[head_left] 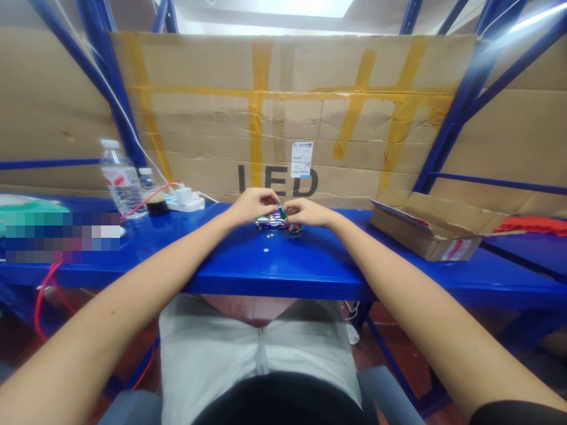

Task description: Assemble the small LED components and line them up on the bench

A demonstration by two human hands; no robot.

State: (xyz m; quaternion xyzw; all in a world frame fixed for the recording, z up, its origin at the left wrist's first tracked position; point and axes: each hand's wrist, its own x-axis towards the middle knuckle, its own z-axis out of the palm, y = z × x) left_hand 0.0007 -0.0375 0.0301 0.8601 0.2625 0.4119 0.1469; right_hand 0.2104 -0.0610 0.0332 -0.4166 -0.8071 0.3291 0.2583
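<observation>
Both my hands meet over the middle of a blue metal shelf. My left hand is curled, its fingertips pinching a small shiny multicoloured object that lies on the shelf. My right hand is also closed, thumb and fingers pinching the same object from the right, near a small green part. Two tiny pale bits, one of them, lie loose on the shelf just in front of the object. What the object is I cannot make out.
An open cardboard box sits on the shelf to the right. At the left stand a water bottle, a dark jar, a white power strip and red cables. A taped cardboard sheet backs the shelf.
</observation>
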